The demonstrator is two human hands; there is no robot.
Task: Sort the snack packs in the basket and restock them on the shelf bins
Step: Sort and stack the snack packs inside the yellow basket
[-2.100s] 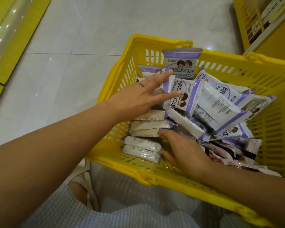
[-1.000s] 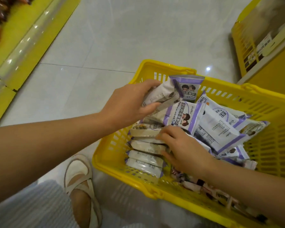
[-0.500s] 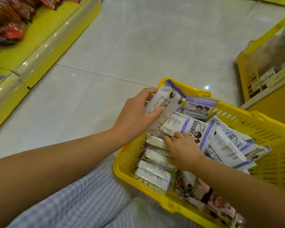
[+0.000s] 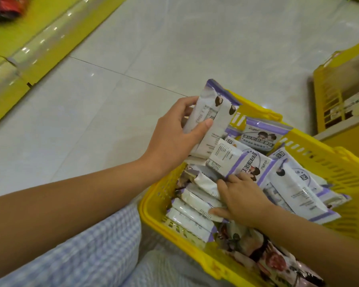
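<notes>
Left hand (image 4: pixel 174 139) grips a few white-and-purple snack packs (image 4: pixel 207 121), thumb across the front, fingers (image 4: pixel 187 104) curled behind, raised over the far-left corner of the yellow basket (image 4: pixel 153 195). Right hand (image 4: pixel 245 201) down in the basket, thumb and curled fingers clamped round a row of packs (image 4: pixel 195 201) standing on edge. Basket on tiled floor (image 4: pixel 133 48).

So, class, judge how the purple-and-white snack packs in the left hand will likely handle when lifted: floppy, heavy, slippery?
Probably light: the left hand holds a stack of snack packs in one grip. Likely slippery: their wrappers look glossy. Somewhat floppy: others in the basket lie bent.
</notes>
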